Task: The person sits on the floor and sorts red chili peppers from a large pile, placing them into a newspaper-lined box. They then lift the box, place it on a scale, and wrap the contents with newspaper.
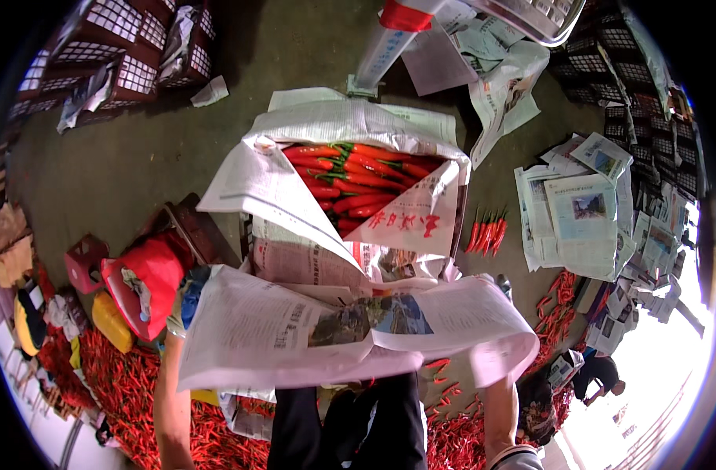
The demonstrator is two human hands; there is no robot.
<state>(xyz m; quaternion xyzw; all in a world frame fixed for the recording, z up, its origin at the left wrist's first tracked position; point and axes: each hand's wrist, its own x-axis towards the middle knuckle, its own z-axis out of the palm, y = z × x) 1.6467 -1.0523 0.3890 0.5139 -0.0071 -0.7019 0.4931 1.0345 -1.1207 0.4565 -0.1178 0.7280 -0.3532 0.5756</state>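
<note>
A wide newspaper sheet (358, 337) with a landscape photo on it is held up between my two hands, its edges curling. My left forearm (174, 407) reaches to the sheet's left end and my right forearm (500, 415) to its right end. Paper hides the fingers of both hands. Just beyond the sheet stands a crate lined with newspaper (283, 184), its flaps folded partly inward. Red chili peppers (358, 178) with green stems lie in rows in the opening, and a paper corner with red writing covers their near right side.
A small bunch of chilies (487, 232) lies on the floor right of the crate, near a newspaper stack (581, 207). A scale post (385, 59) stands beyond. Dark plastic crates (126, 51) are piled far left. A red stool (150, 282) is at left; heaped chilies (130, 384) lie around me.
</note>
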